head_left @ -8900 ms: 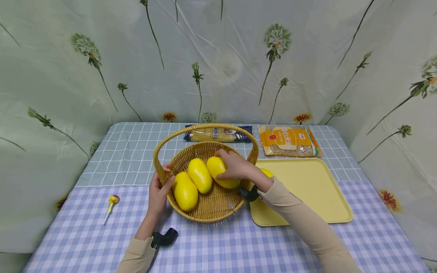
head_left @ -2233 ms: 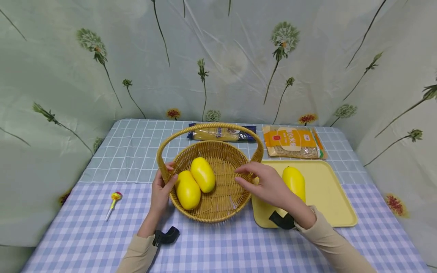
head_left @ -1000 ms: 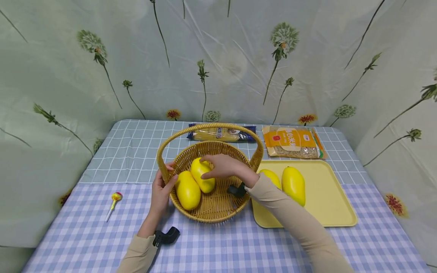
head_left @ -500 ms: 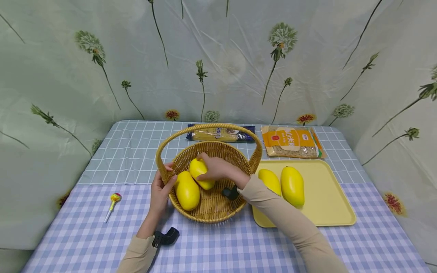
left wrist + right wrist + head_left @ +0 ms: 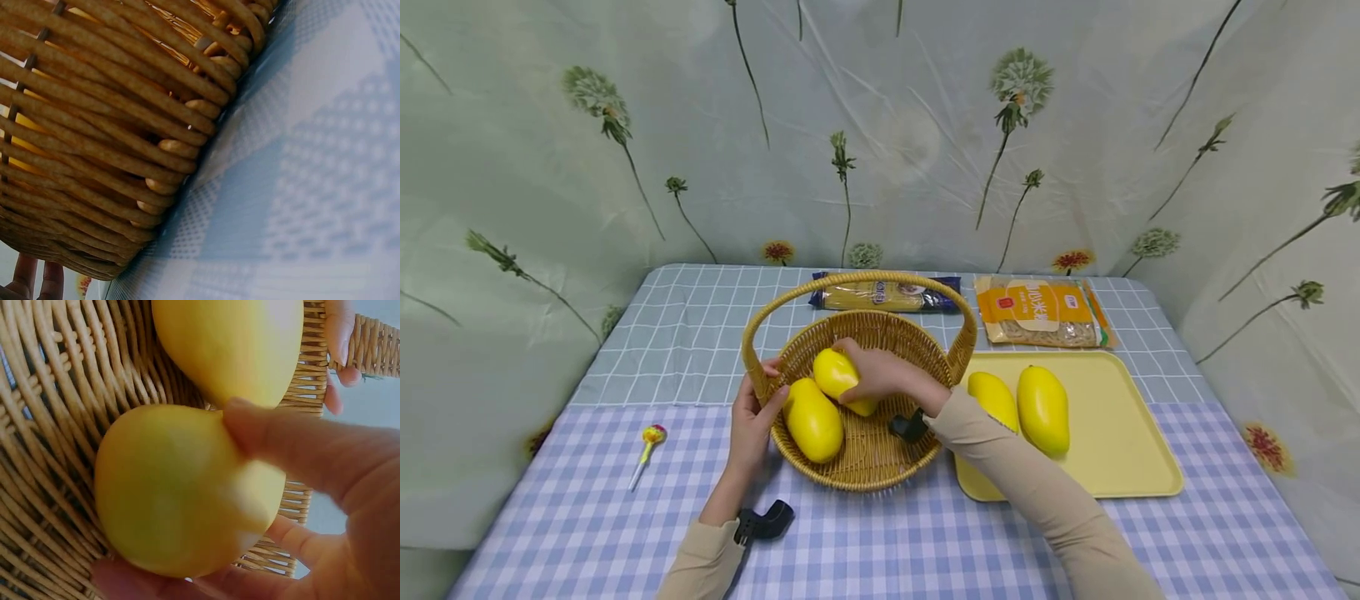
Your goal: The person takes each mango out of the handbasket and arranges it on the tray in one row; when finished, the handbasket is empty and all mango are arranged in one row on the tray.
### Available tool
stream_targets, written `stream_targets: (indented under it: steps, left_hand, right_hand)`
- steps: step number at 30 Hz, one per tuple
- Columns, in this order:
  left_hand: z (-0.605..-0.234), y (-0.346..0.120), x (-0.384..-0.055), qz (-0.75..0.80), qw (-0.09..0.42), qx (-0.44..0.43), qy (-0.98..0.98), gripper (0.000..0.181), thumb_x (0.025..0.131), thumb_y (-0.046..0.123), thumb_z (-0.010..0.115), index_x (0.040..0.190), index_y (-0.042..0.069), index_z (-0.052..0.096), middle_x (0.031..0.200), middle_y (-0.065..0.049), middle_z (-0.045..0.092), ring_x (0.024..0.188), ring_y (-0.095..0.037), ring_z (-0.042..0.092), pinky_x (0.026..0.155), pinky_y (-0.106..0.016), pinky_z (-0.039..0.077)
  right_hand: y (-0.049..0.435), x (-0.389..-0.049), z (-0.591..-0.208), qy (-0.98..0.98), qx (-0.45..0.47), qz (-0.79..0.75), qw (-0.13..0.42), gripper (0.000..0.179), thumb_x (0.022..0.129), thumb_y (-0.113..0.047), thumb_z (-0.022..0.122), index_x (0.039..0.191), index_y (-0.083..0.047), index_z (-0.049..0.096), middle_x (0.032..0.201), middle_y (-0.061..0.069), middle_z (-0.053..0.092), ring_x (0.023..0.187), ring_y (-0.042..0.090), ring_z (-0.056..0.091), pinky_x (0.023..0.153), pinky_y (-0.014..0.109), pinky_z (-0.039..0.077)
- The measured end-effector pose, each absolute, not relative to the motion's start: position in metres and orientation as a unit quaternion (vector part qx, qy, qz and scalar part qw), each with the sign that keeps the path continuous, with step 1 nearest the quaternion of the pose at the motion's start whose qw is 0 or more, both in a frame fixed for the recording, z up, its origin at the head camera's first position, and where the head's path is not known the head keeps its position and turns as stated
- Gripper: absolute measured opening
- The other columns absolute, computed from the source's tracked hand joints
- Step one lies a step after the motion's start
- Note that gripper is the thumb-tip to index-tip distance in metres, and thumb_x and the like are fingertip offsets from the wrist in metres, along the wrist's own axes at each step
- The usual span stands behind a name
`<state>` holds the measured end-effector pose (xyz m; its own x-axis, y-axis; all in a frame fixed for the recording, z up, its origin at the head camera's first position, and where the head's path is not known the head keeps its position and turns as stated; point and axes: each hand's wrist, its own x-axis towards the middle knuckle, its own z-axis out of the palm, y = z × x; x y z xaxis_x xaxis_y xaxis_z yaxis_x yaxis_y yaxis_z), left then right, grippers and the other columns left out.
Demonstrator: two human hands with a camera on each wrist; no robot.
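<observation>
In the head view, a wicker basket (image 5: pixel 880 454) with a tall arched handle stands mid-table, holding two yellow mangoes. My right hand (image 5: pixel 880 372) reaches inside and grips the farther mango (image 5: pixel 833 374), which is tilted. The right wrist view shows the thumb on one side of this mango (image 5: pixel 169 494) and fingers curled under the other. Beside it lies the second mango (image 5: pixel 812 422), nearer the basket's left wall. My left hand (image 5: pixel 752 421) holds the basket's left rim at the handle's foot, thumb inside. The left wrist view is mostly the basket's outer weave (image 5: pixel 106 125), with two fingertips at the bottom left.
A yellow tray (image 5: pixel 1123 433) on the right bears two more mangoes, one (image 5: pixel 1043 410) fully visible, the other (image 5: pixel 994 397) partly behind the right sleeve. Behind are a pasta pack (image 5: pixel 880 296) and an orange-labelled food bag (image 5: pixel 1037 312). A lollipop (image 5: pixel 651 442) lies left.
A mango gripped in the basket 8.9 s ago now lies on the tray. My right hand has come back over the basket and taken hold of another, tilting it. The left hand keeps its place.
</observation>
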<state>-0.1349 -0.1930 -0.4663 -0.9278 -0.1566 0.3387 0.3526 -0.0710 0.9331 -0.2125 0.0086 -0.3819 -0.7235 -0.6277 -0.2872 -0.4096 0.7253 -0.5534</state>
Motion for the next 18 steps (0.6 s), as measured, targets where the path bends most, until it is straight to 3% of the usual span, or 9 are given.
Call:
stream_targets:
  steps: [7, 13, 18]
  left_hand:
    - [-0.465, -0.193, -0.136, -0.732, 0.176, -0.079, -0.653, 0.021, 0.093, -0.010, 0.051, 0.111, -0.013, 0.040, 0.134, -0.027, 0.042, 0.125, -0.027, 0.040, 0.100, -0.025, 0.031]
    - [-0.465, -0.192, -0.136, -0.734, 0.174, -0.077, -0.651, 0.023, 0.092, -0.013, 0.050, 0.112, -0.014, 0.039, 0.135, -0.029, 0.040, 0.126, -0.032, 0.037, 0.099, -0.024, 0.032]
    - [-0.465, -0.193, -0.135, -0.730, 0.177, -0.074, -0.655, 0.022, 0.092, -0.011, 0.051, 0.111, -0.013, 0.040, 0.134, -0.027, 0.042, 0.124, -0.027, 0.041, 0.099, -0.024, 0.033]
  right_hand:
    - [0.013, -0.211, -0.379, 0.902, -0.300, -0.209, 0.228, 0.076, 0.083, -0.025, 0.075, 0.143, -0.014, 0.029, 0.125, 0.017, 0.056, 0.103, 0.029, 0.057, 0.087, 0.040, 0.045]
    - [0.021, -0.210, -0.379, 0.901, -0.298, -0.218, 0.229, 0.077, 0.083, -0.025, 0.074, 0.145, -0.016, 0.030, 0.127, 0.016, 0.055, 0.102, 0.028, 0.057, 0.086, 0.040, 0.045]
    - [0.026, -0.211, -0.381, 0.904, -0.294, -0.210, 0.230, 0.077, 0.082, -0.027, 0.074, 0.145, -0.017, 0.030, 0.128, 0.015, 0.055, 0.104, 0.029, 0.056, 0.088, 0.041, 0.044]
